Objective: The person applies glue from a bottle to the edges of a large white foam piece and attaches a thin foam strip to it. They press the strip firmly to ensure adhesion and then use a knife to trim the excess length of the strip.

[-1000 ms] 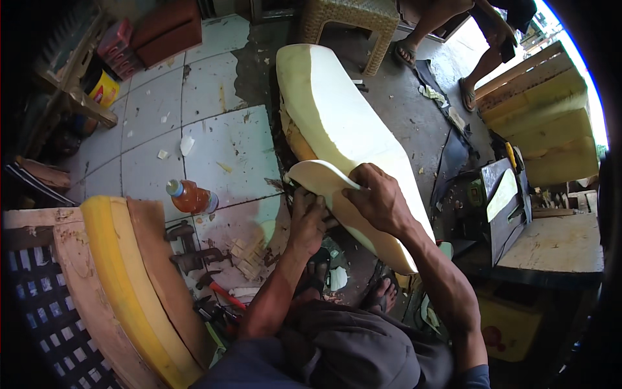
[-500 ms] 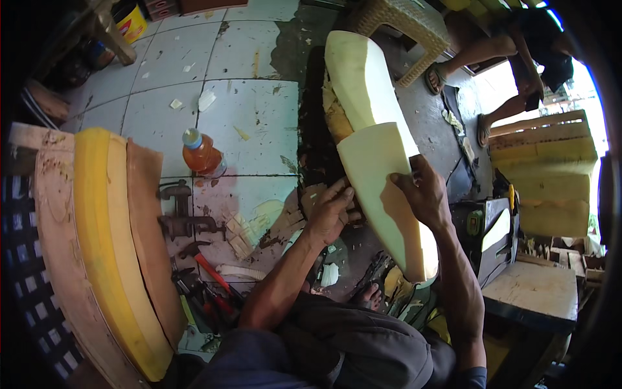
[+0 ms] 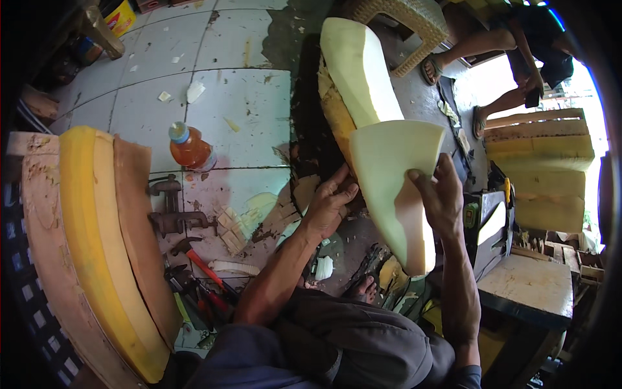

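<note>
A long cream foam seat pad [image 3: 357, 74], with a rough brownish side, stretches away in front of me at a slant. On its near half lies a pale foam sheet [image 3: 394, 152], whose far end is raised off the pad. My right hand [image 3: 444, 198] grips the sheet's right edge between thumb and fingers. At the left side of the pad is my left hand [image 3: 334, 206], its fingers curled against the edge and partly hidden under it. The thumb rests near the border of the sheet.
An orange-brown bottle [image 3: 190, 148] stands on the tiles. Clamps [image 3: 175, 211] and a red-handled hammer [image 3: 202, 260] lie at left, beside a yellow-and-wood padded piece [image 3: 97, 253]. A small bench [image 3: 528, 288] is at right. Another person [image 3: 499, 48] sits far right, near a wicker stool [image 3: 414, 26].
My right hand has lifted and pulled the foam sheet's far end to the right, so it fans up off the pad. The left hand stays at the pad's left side. The view has shifted slightly.
</note>
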Demonstrator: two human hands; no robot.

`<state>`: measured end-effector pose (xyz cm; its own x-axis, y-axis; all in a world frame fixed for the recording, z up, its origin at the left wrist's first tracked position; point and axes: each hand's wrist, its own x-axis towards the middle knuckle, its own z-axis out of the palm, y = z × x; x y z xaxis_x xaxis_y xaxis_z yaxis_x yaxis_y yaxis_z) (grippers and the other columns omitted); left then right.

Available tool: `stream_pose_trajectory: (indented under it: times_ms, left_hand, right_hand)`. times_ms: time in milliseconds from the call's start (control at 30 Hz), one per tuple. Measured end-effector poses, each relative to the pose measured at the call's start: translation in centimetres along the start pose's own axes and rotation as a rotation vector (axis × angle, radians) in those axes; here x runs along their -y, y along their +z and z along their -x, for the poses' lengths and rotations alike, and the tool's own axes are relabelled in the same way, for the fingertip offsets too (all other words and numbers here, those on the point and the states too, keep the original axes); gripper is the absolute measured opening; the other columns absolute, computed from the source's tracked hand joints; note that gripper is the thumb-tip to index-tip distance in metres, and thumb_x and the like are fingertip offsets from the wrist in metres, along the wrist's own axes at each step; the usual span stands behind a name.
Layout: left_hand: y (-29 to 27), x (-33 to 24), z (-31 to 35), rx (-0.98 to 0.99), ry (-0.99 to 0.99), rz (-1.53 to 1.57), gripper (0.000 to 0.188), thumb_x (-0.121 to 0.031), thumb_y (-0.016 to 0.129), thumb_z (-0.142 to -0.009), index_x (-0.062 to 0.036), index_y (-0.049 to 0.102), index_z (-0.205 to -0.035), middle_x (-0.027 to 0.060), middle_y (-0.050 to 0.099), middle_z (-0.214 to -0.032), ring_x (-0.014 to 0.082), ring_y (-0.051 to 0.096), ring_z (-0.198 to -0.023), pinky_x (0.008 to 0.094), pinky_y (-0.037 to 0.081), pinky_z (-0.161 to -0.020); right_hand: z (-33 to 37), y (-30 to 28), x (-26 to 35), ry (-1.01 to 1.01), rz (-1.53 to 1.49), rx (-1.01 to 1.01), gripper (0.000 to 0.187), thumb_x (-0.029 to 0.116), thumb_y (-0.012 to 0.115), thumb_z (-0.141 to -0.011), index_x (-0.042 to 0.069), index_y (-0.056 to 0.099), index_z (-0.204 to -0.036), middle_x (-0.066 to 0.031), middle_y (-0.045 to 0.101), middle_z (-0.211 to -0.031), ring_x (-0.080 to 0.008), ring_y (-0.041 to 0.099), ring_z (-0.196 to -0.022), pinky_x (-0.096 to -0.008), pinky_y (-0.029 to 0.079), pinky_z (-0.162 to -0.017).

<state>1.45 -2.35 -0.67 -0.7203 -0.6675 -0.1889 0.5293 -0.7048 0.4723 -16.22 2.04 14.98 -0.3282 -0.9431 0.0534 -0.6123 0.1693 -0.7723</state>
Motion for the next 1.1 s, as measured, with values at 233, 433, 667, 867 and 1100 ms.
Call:
stream_pose_trajectory:
  times_ms: [233, 433, 667, 867, 1100]
  left_hand:
    - [2.4, -1.0, 0.2, 0.173, -0.018, 0.213, 0.085, -0.003, 0.064, -0.096, -0.008, 0.015, -0.165, 0.0106, 0.037, -0.161, 0.0174, 0.042, -0.144, 0.034, 0.032, -0.121]
    - [3.5, -0.6, -0.1, 0.253, 0.034, 0.153, 0.092, -0.002, 0.071, -0.092, -0.0084, 0.014, -0.164, 0.0115, 0.04, -0.151, 0.025, 0.044, -0.141, 0.0429, 0.048, -0.111]
    - [4.3, -0.3, -0.4, 0.197, 0.059, 0.096, 0.092, -0.001, 0.07, -0.093, -0.0076, 0.011, -0.164, 0.0115, 0.038, -0.153, 0.0239, 0.045, -0.14, 0.0431, 0.05, -0.11]
    - [4.2, 0.0, -0.7, 0.154, 0.077, 0.049, 0.085, -0.001, 0.067, -0.096, -0.0064, 0.014, -0.163, 0.0111, 0.043, -0.147, 0.0215, 0.052, -0.132, 0.0376, 0.057, -0.103]
    - [4.3, 0.4, -0.7, 0.077, 0.078, 0.058, 0.087, -0.006, 0.072, -0.095, -0.0022, 0.018, -0.163, 0.0144, 0.049, -0.144, 0.0206, 0.05, -0.132, 0.0351, 0.047, -0.111]
  right_hand:
    - [0.9, -0.6, 0.8, 0.017, -0.139, -0.086, 0.029, 0.012, 0.073, -0.096, 0.003, 0.055, -0.118, -0.0058, 0.057, -0.108, -0.016, 0.06, -0.105, -0.0393, 0.053, -0.095]
    - [0.8, -1.9, 1.2, 0.009, 0.246, 0.087, 0.082, 0.012, 0.085, -0.082, 0.005, 0.031, -0.143, -0.0209, 0.062, -0.125, -0.031, 0.063, -0.119, -0.0477, 0.051, -0.102]
    - [1.4, -2.1, 0.1, 0.062, 0.221, 0.048, 0.088, 0.016, 0.087, -0.082, 0.004, 0.026, -0.144, -0.0299, 0.061, -0.127, -0.0397, 0.063, -0.119, -0.0477, 0.051, -0.1]
    - [1.7, -1.3, -0.9, 0.009, 0.316, 0.054, 0.084, 0.015, 0.084, -0.085, 0.001, 0.026, -0.143, -0.0298, 0.062, -0.118, -0.0417, 0.065, -0.109, -0.0491, 0.051, -0.095]
    - [1.7, -1.0, -1.6, -0.049, 0.328, 0.033, 0.081, 0.016, 0.084, -0.086, 0.0, 0.027, -0.142, -0.0285, 0.062, -0.114, -0.0413, 0.065, -0.105, -0.0492, 0.052, -0.091]
